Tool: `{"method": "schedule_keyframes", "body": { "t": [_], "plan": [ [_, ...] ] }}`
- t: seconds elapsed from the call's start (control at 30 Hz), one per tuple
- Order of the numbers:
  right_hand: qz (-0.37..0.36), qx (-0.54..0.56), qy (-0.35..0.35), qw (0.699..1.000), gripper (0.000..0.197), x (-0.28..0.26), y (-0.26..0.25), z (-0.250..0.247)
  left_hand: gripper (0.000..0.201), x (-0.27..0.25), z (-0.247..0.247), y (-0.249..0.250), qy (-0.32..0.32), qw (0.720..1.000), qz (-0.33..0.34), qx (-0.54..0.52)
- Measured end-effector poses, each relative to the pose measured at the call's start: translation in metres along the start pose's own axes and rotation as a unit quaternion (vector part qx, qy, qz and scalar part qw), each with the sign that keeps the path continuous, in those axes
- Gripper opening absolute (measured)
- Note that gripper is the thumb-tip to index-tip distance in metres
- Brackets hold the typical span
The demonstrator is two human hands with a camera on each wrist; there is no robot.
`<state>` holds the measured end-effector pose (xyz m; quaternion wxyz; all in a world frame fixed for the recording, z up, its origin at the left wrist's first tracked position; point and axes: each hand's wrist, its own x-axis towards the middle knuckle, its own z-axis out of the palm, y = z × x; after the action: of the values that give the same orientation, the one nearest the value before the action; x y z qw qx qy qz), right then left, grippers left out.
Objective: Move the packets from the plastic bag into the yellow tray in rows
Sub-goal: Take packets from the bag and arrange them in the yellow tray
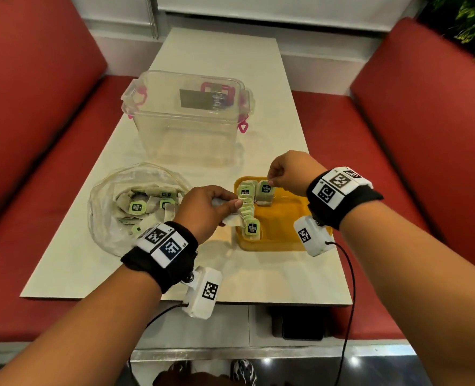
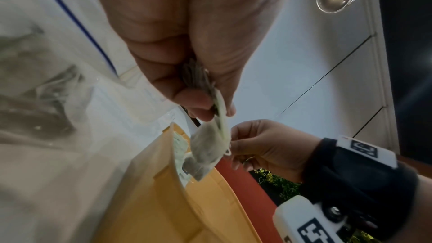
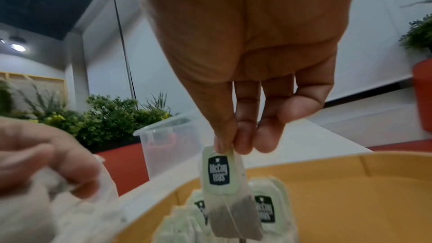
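A yellow tray (image 1: 286, 215) sits on the table at the right, with a row of tea-bag packets (image 1: 247, 210) along its left side. My right hand (image 1: 286, 174) pinches a packet (image 3: 219, 171) by its green tag and holds it over the tray's far left corner (image 3: 327, 188). My left hand (image 1: 211, 207) grips a small bunch of packets (image 2: 210, 147) just left of the tray's edge (image 2: 163, 200). A clear plastic bag (image 1: 136, 207) with several more packets lies on the table to the left.
A clear lidless storage box (image 1: 189, 115) with pink latches stands behind the bag and tray. Red bench seats (image 1: 425, 162) flank the pale table (image 1: 91, 260) on both sides. Cables hang from both wrist cameras over the near edge.
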<state>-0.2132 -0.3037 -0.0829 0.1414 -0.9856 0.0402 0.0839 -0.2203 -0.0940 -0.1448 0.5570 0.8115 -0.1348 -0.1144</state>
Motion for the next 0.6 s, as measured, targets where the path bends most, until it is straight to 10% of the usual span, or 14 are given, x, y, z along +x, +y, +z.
{"method": "schedule_keyframes", "body": {
  "t": [0.6],
  "plan": [
    [0.032, -0.071, -0.051, 0.996, 0.015, 0.033, 0.003, 0.022, 0.017, -0.002, -0.002, -0.001, 0.018, 0.999, -0.014, -0.035]
  ]
}}
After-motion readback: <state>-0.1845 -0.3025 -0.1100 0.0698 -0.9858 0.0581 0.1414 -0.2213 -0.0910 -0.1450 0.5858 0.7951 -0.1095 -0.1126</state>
